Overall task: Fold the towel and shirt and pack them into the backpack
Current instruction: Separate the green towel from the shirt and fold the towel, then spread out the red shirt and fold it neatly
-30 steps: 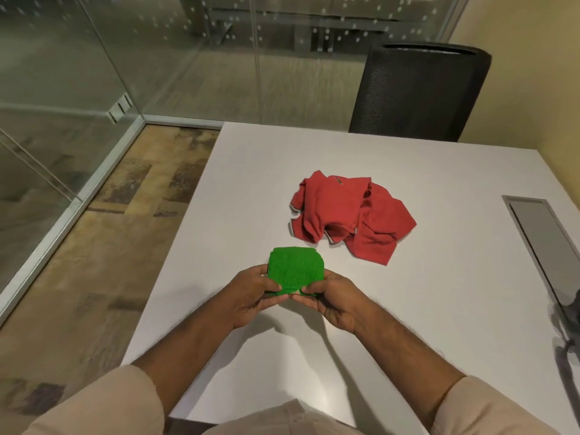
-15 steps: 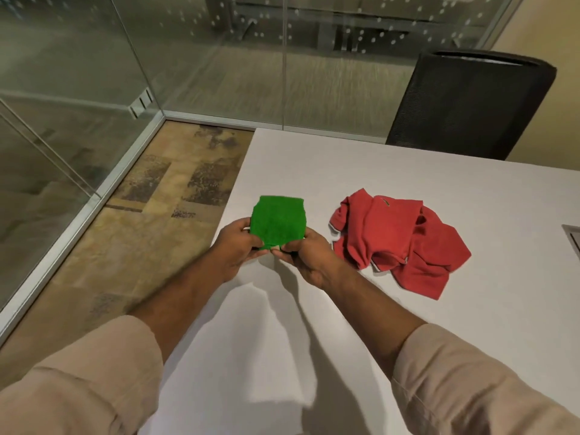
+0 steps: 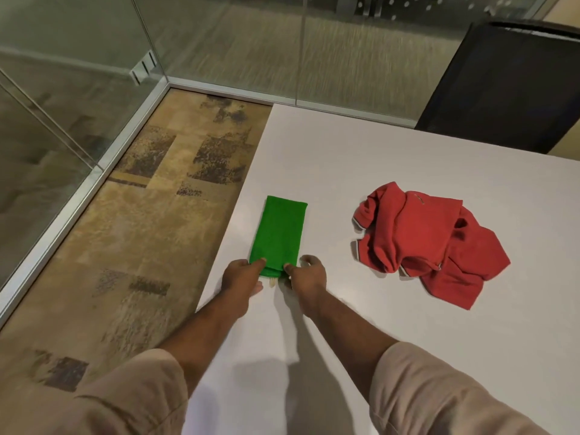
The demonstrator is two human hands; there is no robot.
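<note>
A green towel (image 3: pixel 279 233) lies flat on the white table (image 3: pixel 361 315) as a long folded strip, close to the table's left edge. My left hand (image 3: pixel 241 279) pinches its near left corner. My right hand (image 3: pixel 306 276) pinches the near right corner. To the right a red shirt (image 3: pixel 430 243) lies crumpled in a heap, apart from both hands. No backpack is in view.
A black chair (image 3: pixel 502 86) stands behind the table's far right side. Glass walls (image 3: pixel 219 42) enclose the room on the left and at the back. Patterned brown floor (image 3: pixel 135 233) lies left of the table edge.
Both hands carried the green towel leftward and laid it down stretched out as a long strip on the table. The view swung left, so the shirt now sits further right.
</note>
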